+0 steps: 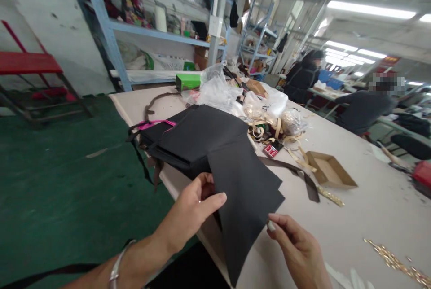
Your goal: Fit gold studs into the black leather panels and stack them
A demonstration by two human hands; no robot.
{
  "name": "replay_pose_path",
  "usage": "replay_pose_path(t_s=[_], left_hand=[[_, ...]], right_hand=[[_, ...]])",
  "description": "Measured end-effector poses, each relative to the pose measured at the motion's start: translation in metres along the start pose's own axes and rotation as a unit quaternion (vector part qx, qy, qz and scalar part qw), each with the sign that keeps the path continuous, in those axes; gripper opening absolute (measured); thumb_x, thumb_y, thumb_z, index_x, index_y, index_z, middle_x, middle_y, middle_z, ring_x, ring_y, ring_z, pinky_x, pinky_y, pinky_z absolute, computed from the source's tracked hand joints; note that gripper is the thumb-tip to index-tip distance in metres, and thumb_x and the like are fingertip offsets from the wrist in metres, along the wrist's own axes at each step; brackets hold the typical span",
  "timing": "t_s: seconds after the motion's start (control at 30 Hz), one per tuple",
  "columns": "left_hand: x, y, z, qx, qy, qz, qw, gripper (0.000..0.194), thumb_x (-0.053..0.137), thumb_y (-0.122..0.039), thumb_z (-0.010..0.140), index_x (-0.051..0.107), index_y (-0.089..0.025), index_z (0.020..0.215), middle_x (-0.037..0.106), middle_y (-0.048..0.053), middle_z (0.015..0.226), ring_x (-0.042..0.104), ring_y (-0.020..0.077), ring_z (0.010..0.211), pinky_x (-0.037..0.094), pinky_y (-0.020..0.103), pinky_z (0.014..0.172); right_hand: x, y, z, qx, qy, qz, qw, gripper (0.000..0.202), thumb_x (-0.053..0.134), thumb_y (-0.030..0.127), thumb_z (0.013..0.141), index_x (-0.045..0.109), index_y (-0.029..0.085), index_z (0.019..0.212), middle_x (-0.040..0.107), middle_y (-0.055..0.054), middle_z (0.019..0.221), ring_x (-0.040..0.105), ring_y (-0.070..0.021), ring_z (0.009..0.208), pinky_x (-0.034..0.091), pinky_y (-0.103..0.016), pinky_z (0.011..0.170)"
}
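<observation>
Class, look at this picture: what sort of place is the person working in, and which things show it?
Probably a small sewing or bag-making workshop. The left hand holds a black cut fabric sheet from a stack, gold metal fittings lie on the long pale worktable, and blue steel shelving holds supplies.

Bright, even light from glaring ceiling tubes (pixel 370 10) — soft shadows, wide-angle bending at edges, distant background slightly blurred.

Matt black sheets on a smooth pale worktop

The sheet (pixel 247 199) pinched by the left hand (pixel 193 206) looks like thin, matt black felt or leather; the stack (pixel 191 138) behind it matches. Right of the stack lie glossy clear plastic bags (pixel 218 89), a plain cardboard tray (pixel 330 170) and shiny gold metal chain (pixel 399 264). The worktop (pixel 370 208) is smooth.
</observation>
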State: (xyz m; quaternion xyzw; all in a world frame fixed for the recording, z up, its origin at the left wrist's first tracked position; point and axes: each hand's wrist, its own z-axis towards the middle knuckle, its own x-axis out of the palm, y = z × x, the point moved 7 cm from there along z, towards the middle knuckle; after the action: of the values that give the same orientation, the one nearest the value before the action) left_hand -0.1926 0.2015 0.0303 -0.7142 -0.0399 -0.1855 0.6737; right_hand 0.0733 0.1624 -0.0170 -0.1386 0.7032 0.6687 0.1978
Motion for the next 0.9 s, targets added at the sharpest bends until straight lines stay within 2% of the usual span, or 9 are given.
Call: replay_pose_path(t_s=[0.07,0.17,0.3,0.4,0.5,0.63,0.77,0.83,0.9], left_hand=[[0.014,0.02,0.006,-0.024,0.016,-0.021,0.999,0.041,0.07,-0.032,0.085,0.059,-0.021,0.123,0.071,0.006,0.12,0.064,0.022,0.112,0.047,0.037,0.102],[0.027,0.044,0.015,-0.062,0.035,0.009,0.997,0.031,0.067,-0.034,0.086,0.069,-0.016,0.111,0.076,0.008,0.107,0.068,0.0232,0.103,0.047,0.038,0.102],[0.043,0.057,0.018,-0.097,0.06,0.008,0.993,0.032,0.072,-0.038,0.08,0.072,-0.018,0.105,0.078,0.006,0.103,0.07,0.0238,0.099,0.048,0.037,0.1],[0.061,0.066,0.015,-0.132,0.086,0.001,0.987,0.038,0.077,-0.043,0.073,0.073,-0.018,0.101,0.078,0.007,0.105,0.07,0.0251,0.101,0.049,0.037,0.1],[0.081,0.081,0.013,-0.156,0.09,0.007,0.984,0.04,0.078,-0.045,0.07,0.074,-0.017,0.098,0.078,0.008,0.103,0.071,0.0254,0.099,0.051,0.037,0.098],[0.101,0.105,0.016,-0.176,0.056,0.054,0.981,0.042,0.074,-0.048,0.072,0.074,-0.012,0.094,0.078,0.011,0.091,0.071,0.0292,0.094,0.055,0.037,0.088],[0.101,0.102,0.019,-0.17,0.04,0.081,0.981,0.034,0.069,-0.039,0.075,0.074,-0.014,0.098,0.078,0.007,0.09,0.07,0.0283,0.096,0.053,0.034,0.088],[0.092,0.091,0.014,-0.177,0.062,0.088,0.978,0.026,0.071,-0.034,0.073,0.075,-0.017,0.092,0.077,0.005,0.081,0.07,0.0284,0.095,0.053,0.034,0.089],[0.086,0.08,0.003,-0.195,0.111,0.07,0.972,0.02,0.072,-0.031,0.073,0.075,-0.018,0.088,0.076,0.004,0.076,0.07,0.028,0.092,0.053,0.036,0.09]], right_hand=[[-0.003,0.001,-0.007,0.019,-0.028,0.027,0.999,0.04,0.071,0.056,0.079,0.076,0.021,0.097,0.074,-0.007,0.084,0.069,-0.0227,0.08,0.057,-0.029,0.075],[-0.007,0.004,-0.018,0.042,-0.054,0.065,0.996,0.042,0.074,0.055,0.076,0.076,0.02,0.098,0.073,-0.006,0.085,0.068,-0.0223,0.081,0.056,-0.03,0.076],[-0.019,-0.01,-0.022,0.079,-0.078,0.098,0.989,0.044,0.074,0.054,0.076,0.072,0.019,0.101,0.072,-0.005,0.084,0.066,-0.0204,0.077,0.054,-0.031,0.074],[-0.031,-0.028,-0.018,0.092,-0.103,0.062,0.988,0.037,0.072,0.051,0.078,0.072,0.018,0.095,0.069,-0.003,0.075,0.062,-0.0178,0.07,0.05,-0.03,0.069],[-0.029,-0.037,-0.012,0.098,-0.086,0.079,0.988,0.032,0.073,0.048,0.078,0.072,0.018,0.09,0.068,-0.002,0.072,0.06,-0.0164,0.067,0.048,-0.028,0.065],[-0.02,-0.03,-0.011,0.103,-0.049,0.126,0.986,0.031,0.075,0.046,0.076,0.072,0.017,0.087,0.069,-0.002,0.07,0.061,-0.0149,0.066,0.049,-0.026,0.064],[-0.03,-0.025,-0.021,0.114,-0.092,0.167,0.975,0.037,0.08,0.05,0.07,0.073,0.016,0.085,0.07,-0.002,0.07,0.064,-0.0157,0.067,0.054,-0.027,0.065],[-0.035,-0.025,-0.028,0.121,-0.105,0.183,0.97,0.041,0.083,0.051,0.068,0.073,0.016,0.087,0.07,-0.002,0.071,0.066,-0.0164,0.067,0.056,-0.029,0.065],[-0.033,-0.027,-0.033,0.135,-0.091,0.205,0.965,0.042,0.084,0.05,0.068,0.072,0.015,0.09,0.071,-0.002,0.073,0.067,-0.0164,0.068,0.058,-0.03,0.066]])
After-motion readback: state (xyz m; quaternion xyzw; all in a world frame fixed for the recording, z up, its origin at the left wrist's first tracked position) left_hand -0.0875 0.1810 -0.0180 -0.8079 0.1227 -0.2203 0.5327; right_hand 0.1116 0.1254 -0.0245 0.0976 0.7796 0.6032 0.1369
